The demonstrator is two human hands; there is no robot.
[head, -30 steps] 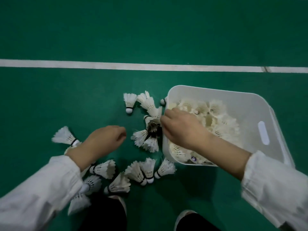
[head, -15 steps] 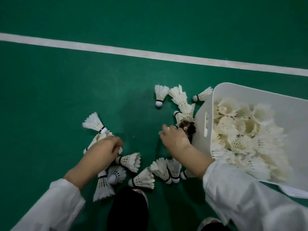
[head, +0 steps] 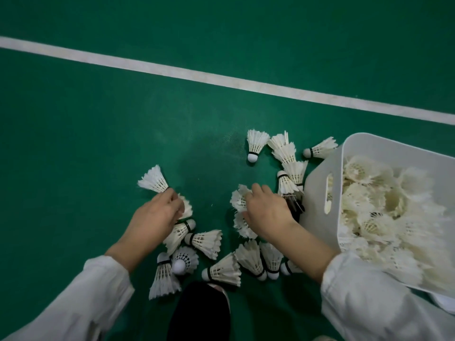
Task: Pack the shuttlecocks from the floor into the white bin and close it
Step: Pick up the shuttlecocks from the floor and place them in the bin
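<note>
White painted line (head: 221,79); black trouser leg (head: 199,313).

The whole view is taken up by a green sports floor (head: 103,134), seen from above. Its surface is matte and finely textured, and a paler, scuffed patch (head: 209,148) is seen near the middle. 1 white painted line (head: 221,79) is drawn across it, slanting from the upper left down to the right edge. The floor is lit softly, and the corners are darkened.
</note>
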